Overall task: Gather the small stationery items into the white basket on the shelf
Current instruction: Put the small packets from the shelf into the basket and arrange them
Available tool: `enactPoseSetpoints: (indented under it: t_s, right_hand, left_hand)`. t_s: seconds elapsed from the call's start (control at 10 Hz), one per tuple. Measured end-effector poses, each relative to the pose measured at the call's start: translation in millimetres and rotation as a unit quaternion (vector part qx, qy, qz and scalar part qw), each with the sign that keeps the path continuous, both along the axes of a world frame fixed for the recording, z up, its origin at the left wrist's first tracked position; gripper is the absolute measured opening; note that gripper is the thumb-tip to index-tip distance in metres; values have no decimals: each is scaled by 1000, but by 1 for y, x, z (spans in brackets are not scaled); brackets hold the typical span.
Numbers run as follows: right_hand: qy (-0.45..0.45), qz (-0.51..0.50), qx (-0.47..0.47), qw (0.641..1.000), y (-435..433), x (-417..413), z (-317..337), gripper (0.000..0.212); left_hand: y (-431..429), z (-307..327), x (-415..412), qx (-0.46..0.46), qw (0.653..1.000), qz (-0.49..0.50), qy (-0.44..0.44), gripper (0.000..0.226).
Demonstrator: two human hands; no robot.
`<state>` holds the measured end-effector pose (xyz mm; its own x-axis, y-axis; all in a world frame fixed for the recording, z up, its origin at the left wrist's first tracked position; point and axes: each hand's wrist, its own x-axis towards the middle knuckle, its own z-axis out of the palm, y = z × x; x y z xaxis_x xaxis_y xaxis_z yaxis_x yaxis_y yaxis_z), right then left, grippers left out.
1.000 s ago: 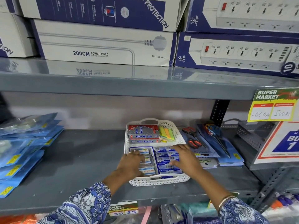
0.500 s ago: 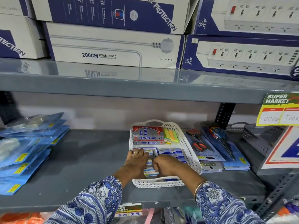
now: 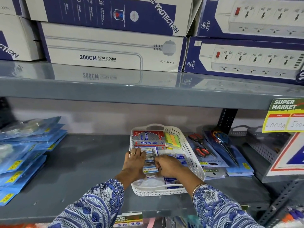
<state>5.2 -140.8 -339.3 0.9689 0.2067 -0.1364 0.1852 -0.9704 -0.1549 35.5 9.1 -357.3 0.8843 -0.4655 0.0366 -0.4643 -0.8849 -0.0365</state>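
A white perforated basket stands on the grey shelf. At its back lie red-and-silver staple boxes and a pack of coloured sticky notes. A row of small blue-and-white boxes fills its left part. My left hand presses flat on the row's left side. My right hand pinches the row from the right, fingers curled on the boxes. More blue packets lie behind my right hand.
Scissor packs lie right of the basket. Blue blister packs are stacked at the left. Grey mesh trays sit at the far right behind price signs. Power-strip cartons fill the upper shelf.
My right hand has moved from the basket's right side to its left part, beside my left hand. Both hands now squeeze the row of small boxes. The view has shifted closer.
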Motion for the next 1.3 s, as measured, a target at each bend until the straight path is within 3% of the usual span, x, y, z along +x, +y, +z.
enactPoseSetpoints:
  t_s: [0.1,0.2,0.3,0.6,0.8,1.1,1.3]
  right_hand:
    - [6,-11,6,1000,-13,-2,7,41]
    - [50,-18,-78,996,-43,-15,19,79]
    - [87,-20,-138,986,-59,-25,20,91]
    - [63,-21,-149,987,-75,-28,3,89]
    - [64,-35,-164,984,-75,-11,1,96]
    - [63,-19,-181,981,-75,8,5,95]
    - [33,-40,-79,996,-73,-10,15,91]
  left_hand:
    - [-4,1,-3,-19,1000,-3,21,91]
    - [-21,1,-17,-40,996,-26,78,97]
    - [-36,-2,-25,-27,993,-58,102,93]
    - [-62,-16,-14,-17,985,-92,147,88]
    - [-66,-18,-4,-50,990,-54,123,104]
    - [-68,-16,5,-60,991,-25,117,105]
    - [-62,-10,-3,-102,989,-23,108,110]
